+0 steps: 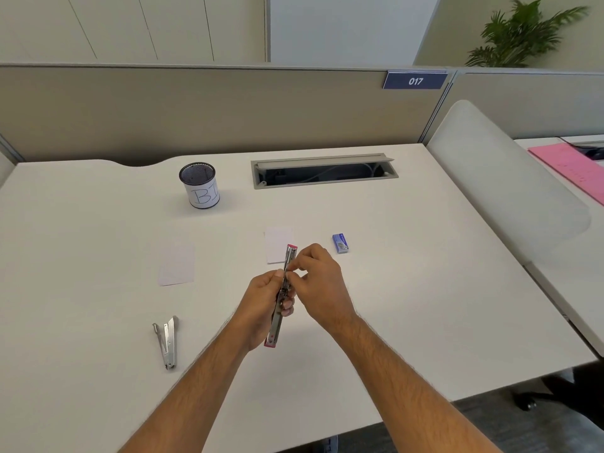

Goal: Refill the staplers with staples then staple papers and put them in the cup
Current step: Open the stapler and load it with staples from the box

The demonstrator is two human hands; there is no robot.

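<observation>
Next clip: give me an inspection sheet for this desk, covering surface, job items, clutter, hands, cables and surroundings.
Surface: white desk, nothing spilled.
Job's things: pink stapler opened flat, held in both hands; silver stapler lying open, near left; two paper slips; blue staple box; mesh cup at back.
Clutter: nothing seen.
Grippers: left hand grips the stapler; right hand pinches at its channel.
Cables: one inside the open cable tray.
Surroundings: partition, sign 017, plant, pink folder.

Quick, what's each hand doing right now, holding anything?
Left hand: closed around the opened pink stapler, holding it above the desk.
Right hand: fingers pinched at the stapler's open channel; whether they hold staples cannot be told.
</observation>
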